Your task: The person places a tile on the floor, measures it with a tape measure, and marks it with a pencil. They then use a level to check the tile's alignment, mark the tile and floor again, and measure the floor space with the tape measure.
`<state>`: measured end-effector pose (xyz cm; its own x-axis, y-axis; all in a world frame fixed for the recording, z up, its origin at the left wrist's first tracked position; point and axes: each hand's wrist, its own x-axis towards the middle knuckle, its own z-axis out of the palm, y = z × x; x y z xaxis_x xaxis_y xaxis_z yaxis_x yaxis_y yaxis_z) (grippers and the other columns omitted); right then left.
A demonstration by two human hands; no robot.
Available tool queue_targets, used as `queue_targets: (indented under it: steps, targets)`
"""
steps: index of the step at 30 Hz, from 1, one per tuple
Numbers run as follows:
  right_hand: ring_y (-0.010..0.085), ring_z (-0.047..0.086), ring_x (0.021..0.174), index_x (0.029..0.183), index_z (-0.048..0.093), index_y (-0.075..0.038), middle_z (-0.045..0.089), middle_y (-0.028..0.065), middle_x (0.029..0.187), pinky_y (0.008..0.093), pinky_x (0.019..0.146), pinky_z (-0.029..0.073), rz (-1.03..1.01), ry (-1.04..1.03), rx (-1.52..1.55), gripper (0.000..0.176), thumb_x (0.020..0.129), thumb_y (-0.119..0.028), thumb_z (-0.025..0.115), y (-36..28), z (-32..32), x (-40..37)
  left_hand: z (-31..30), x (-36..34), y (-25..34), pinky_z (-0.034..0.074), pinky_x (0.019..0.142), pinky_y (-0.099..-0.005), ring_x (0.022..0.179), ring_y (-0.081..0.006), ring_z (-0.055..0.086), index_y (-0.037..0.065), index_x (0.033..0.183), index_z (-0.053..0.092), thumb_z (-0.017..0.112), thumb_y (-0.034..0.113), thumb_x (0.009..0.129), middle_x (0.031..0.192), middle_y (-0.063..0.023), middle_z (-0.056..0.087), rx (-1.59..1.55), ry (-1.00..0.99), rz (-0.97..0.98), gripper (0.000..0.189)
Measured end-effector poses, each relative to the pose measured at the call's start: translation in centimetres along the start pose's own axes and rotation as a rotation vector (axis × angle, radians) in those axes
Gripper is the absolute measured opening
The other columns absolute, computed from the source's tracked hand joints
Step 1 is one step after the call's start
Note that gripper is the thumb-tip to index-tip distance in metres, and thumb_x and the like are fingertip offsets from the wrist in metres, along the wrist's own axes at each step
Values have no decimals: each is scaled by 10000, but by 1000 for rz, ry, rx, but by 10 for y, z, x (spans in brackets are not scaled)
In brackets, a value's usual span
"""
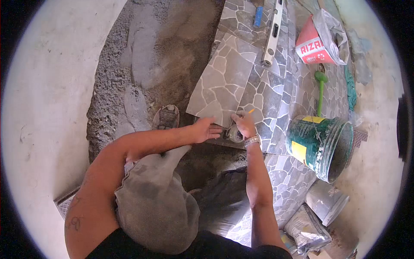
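Observation:
A grey stone-patterned tile [222,71] lies at a slant, partly over neighbouring patterned tiles [263,93]. At its near edge is my left hand [206,130], fingers stretched out and thumb by the tile's edge. My right hand [244,124], with a watch on the wrist, is at the tile's near right corner. Its fingers are bent, and a yellow pencil [251,111] sticks out from them. Below the right hand is a pale, rounded thing [234,134], partly covered, whose kind I cannot make out.
Rough grey mortar [185,47] spreads to the left, with my shoe [166,116] on it. A spirit level [273,34] and a blue block [258,16] lie on tiles. To the right are a red-and-white sack [315,43], a green mallet [320,86] and a tilted green bucket [310,142].

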<state>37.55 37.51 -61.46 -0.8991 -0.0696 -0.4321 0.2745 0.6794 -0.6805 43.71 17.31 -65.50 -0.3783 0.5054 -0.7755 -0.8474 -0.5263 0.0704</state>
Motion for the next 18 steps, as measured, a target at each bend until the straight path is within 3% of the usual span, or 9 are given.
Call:
queue_targets:
  steps: [2,5,8,12,16,18]
  targets:
    - [79,489,625,816,695,14,575,-33,667,294,569,401,26,-34,62,262,844,-246,722,-7,-4,-3,-2,-3,0,451,1013,-508,1220,-306,547,77,1301,506,548,282,986,1286,-142,588,-80,-28,14,378]
    - [151,606,701,894,724,16,695,63,763,343,658,481,12,-92,73,371,840,-351,745,-5,-8,-2,7,-19,4,414,1050,-504,1273,-326,491,41,1319,476,525,207,963,1335,-165,533,-119,-78,56,396]
    - [117,547,710,883,720,-5,646,6,748,316,665,450,37,-212,131,375,853,-378,742,-6,-16,0,10,-31,8,381,1078,-493,1302,-331,458,27,1326,465,506,148,945,1358,-159,508,-144,-130,77,403]
    - [90,464,709,842,687,-29,556,-44,729,296,641,387,42,-190,216,345,867,-369,735,-12,-20,-4,14,-43,12,370,1089,-490,1318,-319,444,30,1331,466,502,93,924,1352,-129,514,-170,-83,70,413]
    - [91,440,693,799,656,-41,502,-59,699,292,639,375,105,-234,281,403,855,-428,751,14,-21,8,6,-43,13,348,1108,-509,1303,-312,451,31,1310,473,503,57,914,1364,-119,497,-208,-115,55,397]
    - [91,484,670,824,667,-52,544,-47,730,280,613,403,30,-194,196,337,862,-375,753,14,-29,7,3,-45,13,341,1114,-519,1292,-312,457,30,1301,471,505,39,909,1370,-113,487,-193,-160,64,394]
